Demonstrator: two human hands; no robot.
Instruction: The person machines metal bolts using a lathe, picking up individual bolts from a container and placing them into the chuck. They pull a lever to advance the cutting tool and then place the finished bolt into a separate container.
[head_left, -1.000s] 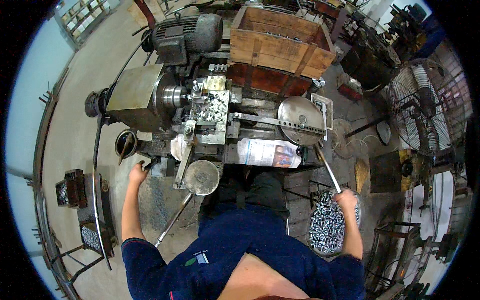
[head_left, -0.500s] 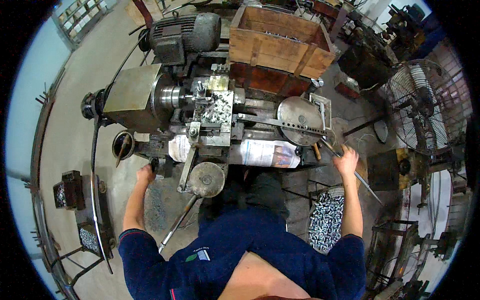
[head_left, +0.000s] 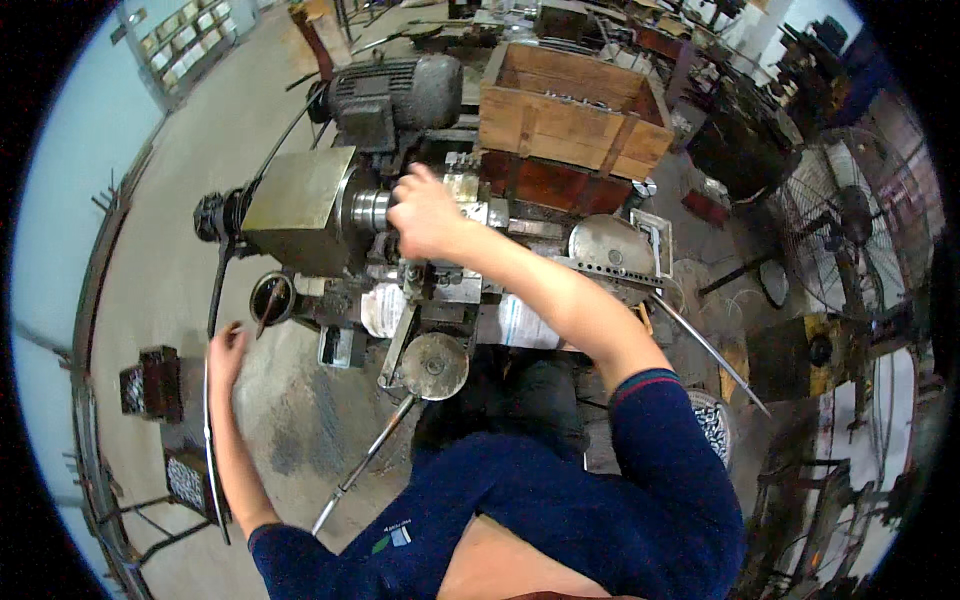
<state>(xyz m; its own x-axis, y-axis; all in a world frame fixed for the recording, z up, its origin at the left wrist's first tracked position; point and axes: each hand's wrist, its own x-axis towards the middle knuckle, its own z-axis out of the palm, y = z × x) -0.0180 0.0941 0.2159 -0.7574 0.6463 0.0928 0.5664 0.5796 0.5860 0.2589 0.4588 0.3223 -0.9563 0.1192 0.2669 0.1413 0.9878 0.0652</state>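
Observation:
My right hand (head_left: 428,215) reaches across the lathe, its fingers curled beside the bright chuck (head_left: 370,210) and above the cross slide. Whatever lies between those fingers is too small or hidden to make out. My left hand (head_left: 228,352) is off the machine's left front, against or right beside a long metal lever rod (head_left: 208,410). Its fingers are blurred, so a grip on the rod cannot be confirmed. Near it hang a round dark pot (head_left: 272,298) with a brush-like stick and a small box (head_left: 341,347). A round plate (head_left: 435,366) with a lever handle (head_left: 365,465) sits at the front.
Behind the lathe stand a motor (head_left: 395,95) and a wooden crate (head_left: 560,125) with metal parts. To the right are a second round plate (head_left: 612,245), its long handle (head_left: 715,345), a basket of small metal parts (head_left: 710,425) and a floor fan (head_left: 850,215).
My right hand has let go of the right-hand lever handle and crossed left to the chuck. My left hand has left the small box and moved left to the long rod. The view has shifted slightly.

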